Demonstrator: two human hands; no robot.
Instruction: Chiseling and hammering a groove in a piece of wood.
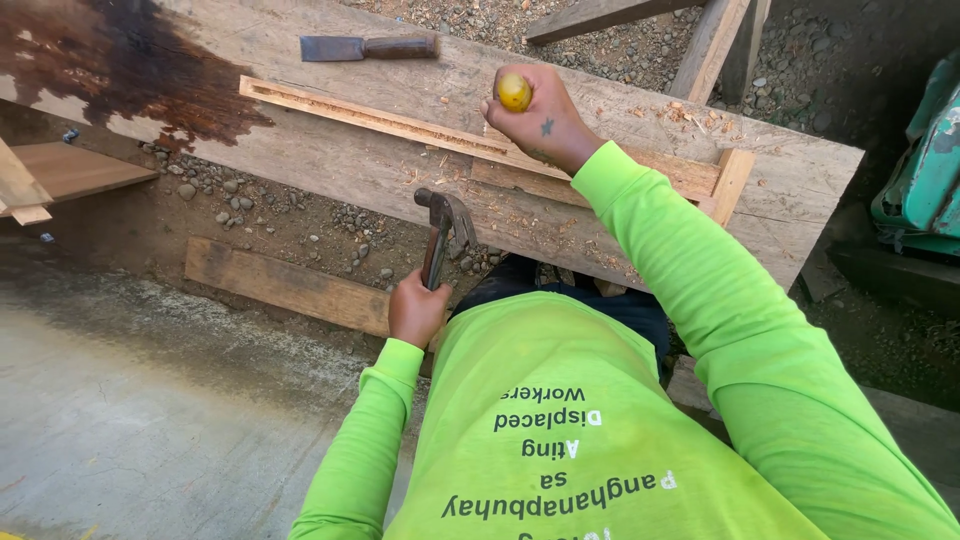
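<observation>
My right hand (pixel 540 125) is closed around a tool with a rounded yellow handle (pixel 514 92), held upright over a narrow grooved wooden strip (pixel 380 120). The tool's tip is hidden under my hand. The strip lies along a wide rough plank (pixel 330 170), with wood chips scattered around it. My left hand (pixel 416 310) grips the handle of a claw hammer (pixel 446 222), which is raised just in front of the plank's near edge, head up. A second chisel (pixel 368 47) with a brown wooden handle lies flat on the plank's far side.
A dark wet stain (pixel 130 60) covers the plank's left end. Below lie gravel (pixel 280 215), a loose board (pixel 285 285) and a concrete floor (pixel 150 420). Timber pieces (pixel 700 45) lean at the top right, and a green object (pixel 925 170) stands at the right edge.
</observation>
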